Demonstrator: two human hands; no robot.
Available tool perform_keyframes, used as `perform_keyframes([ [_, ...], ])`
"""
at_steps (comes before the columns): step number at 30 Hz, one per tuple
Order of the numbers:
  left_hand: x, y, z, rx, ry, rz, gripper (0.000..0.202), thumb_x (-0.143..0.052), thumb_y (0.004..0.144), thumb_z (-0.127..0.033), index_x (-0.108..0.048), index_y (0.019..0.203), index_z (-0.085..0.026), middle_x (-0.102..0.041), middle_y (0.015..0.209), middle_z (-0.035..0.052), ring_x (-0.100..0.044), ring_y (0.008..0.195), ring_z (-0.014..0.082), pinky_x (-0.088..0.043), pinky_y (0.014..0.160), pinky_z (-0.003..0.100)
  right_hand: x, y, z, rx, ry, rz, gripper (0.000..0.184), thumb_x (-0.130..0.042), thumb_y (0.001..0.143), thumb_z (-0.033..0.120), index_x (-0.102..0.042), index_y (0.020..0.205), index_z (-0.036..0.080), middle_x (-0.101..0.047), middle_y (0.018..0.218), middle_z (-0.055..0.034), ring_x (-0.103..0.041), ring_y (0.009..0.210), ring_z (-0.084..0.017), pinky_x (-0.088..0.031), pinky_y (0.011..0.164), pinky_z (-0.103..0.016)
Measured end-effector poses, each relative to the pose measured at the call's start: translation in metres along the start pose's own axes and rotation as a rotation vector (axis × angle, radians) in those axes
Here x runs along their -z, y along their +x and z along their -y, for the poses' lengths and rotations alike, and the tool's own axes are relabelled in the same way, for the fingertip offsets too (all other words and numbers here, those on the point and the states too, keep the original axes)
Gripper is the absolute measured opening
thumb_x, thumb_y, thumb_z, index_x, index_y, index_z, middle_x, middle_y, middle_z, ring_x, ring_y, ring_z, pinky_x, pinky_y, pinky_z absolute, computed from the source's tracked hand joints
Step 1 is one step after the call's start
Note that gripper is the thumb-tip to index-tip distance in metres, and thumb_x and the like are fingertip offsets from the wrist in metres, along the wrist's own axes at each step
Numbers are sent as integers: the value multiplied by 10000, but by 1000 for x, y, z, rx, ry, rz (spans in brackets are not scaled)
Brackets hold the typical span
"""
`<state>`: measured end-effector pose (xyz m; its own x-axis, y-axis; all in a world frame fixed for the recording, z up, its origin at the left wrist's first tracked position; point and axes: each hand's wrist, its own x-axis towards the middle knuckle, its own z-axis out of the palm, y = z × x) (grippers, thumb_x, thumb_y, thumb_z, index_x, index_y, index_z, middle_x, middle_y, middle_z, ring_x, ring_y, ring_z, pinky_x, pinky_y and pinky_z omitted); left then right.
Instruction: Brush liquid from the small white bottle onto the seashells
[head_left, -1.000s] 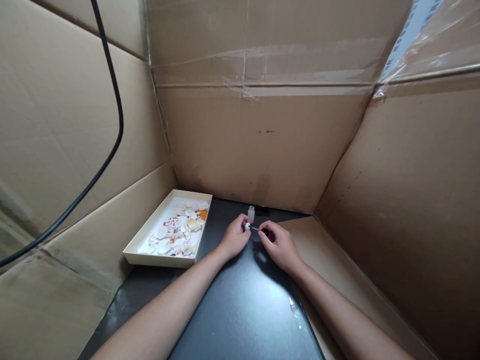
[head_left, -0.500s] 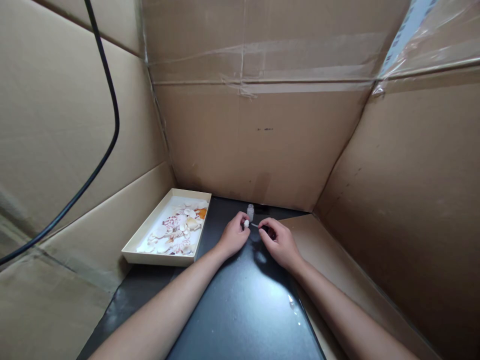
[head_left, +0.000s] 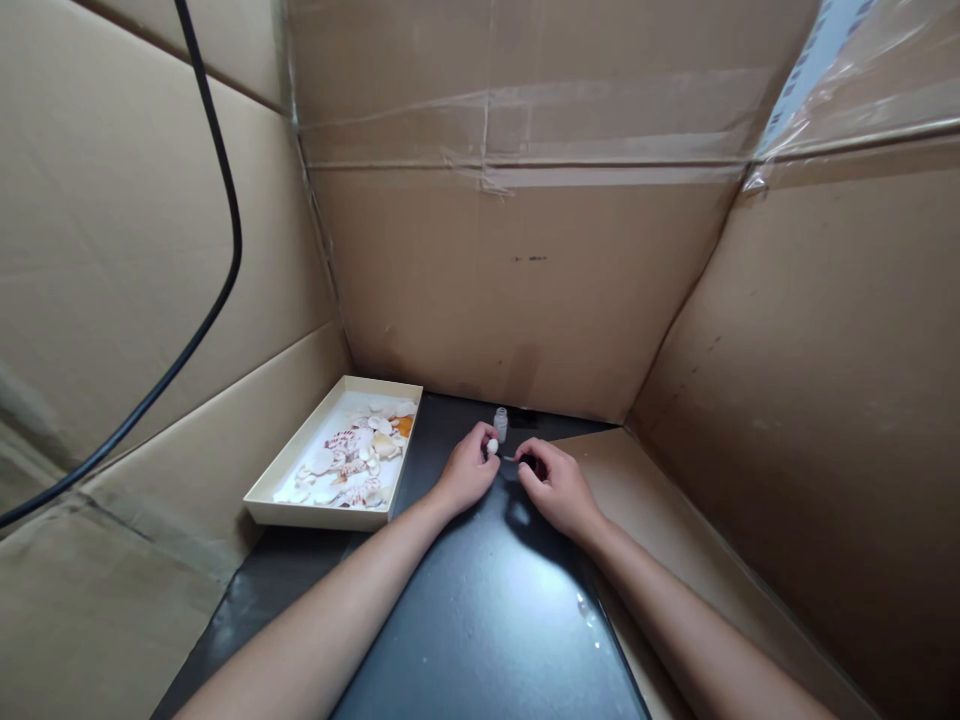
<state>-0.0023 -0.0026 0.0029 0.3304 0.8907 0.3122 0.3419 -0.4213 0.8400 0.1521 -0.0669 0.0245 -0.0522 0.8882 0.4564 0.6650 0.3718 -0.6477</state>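
Observation:
In the head view, my left hand pinches a small white shell between thumb and fingers. My right hand is closed around the dark cap of a thin brush, whose pale tip points left at the shell. Whether the tip touches the shell is too small to tell. Just behind both hands, a small clear bottle stands upright on the dark tabletop, its top uncapped.
To the left lies a shallow cream tray with several shells in it. Cardboard walls close in the back and both sides. A black cable hangs at the left, and a cardboard sheet lies right of the tabletop.
The brush tip has shifted slightly downward, and the shell has turned a little in my left hand. The bottle and tray have stayed put.

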Motion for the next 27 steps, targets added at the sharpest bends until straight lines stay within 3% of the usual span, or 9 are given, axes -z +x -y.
perform_keyframes([
  [3, 0, 0, -1, -23, 14, 6, 261, -465, 730, -66, -522, 957, -183, -504, 756, -39, -413, 620, 94, -338, 606, 208, 0, 0, 0, 9, 40, -28, 144, -485, 785, 192, -610, 856, 201, -592, 741, 1, -495, 607, -137, -366, 584, -240],
  [6, 0, 0, 0, -54, 38, 6, 252, -467, 737, -73, -543, 952, -179, -527, 786, -24, -441, 648, 100, -356, 626, 211, -1, 0, -1, 34, 81, 22, 170, -491, 806, 211, -618, 919, 204, -610, 787, -4, -512, 630, -137, -380, 596, -238],
  [10, -1, 0, 3, -53, 59, -1, 261, -476, 731, -69, -549, 959, -173, -548, 805, -10, -474, 683, 110, -375, 643, 214, -1, 1, -2, -32, 16, 4, 129, -497, 783, 181, -612, 839, 202, -575, 696, 14, -496, 609, -137, -355, 584, -238],
  [15, -1, 0, 4, -51, 82, 17, 270, -481, 718, -59, -546, 955, -171, -561, 819, -3, -495, 710, 116, -388, 662, 220, -1, 1, -1, 39, 101, 8, 155, -491, 822, 214, -615, 914, 196, -611, 799, 0, -503, 630, -128, -368, 594, -231],
  [21, -1, 0, 0, -37, 86, 15, 228, -480, 740, -84, -545, 942, -168, -554, 796, -6, -494, 701, 116, -383, 652, 222, 0, 1, 0, -19, 31, -16, 106, -491, 798, 184, -595, 816, 192, -572, 711, 13, -487, 612, -130, -345, 589, -236],
  [27, -2, 0, 1, -37, 79, 31, 199, -506, 757, -128, -539, 949, -168, -532, 750, -19, -480, 665, 111, -370, 630, 219, 1, 0, 1, 17, 64, -4, 124, -486, 821, 203, -598, 873, 202, -585, 761, 11, -490, 627, -131, -350, 600, -237],
])
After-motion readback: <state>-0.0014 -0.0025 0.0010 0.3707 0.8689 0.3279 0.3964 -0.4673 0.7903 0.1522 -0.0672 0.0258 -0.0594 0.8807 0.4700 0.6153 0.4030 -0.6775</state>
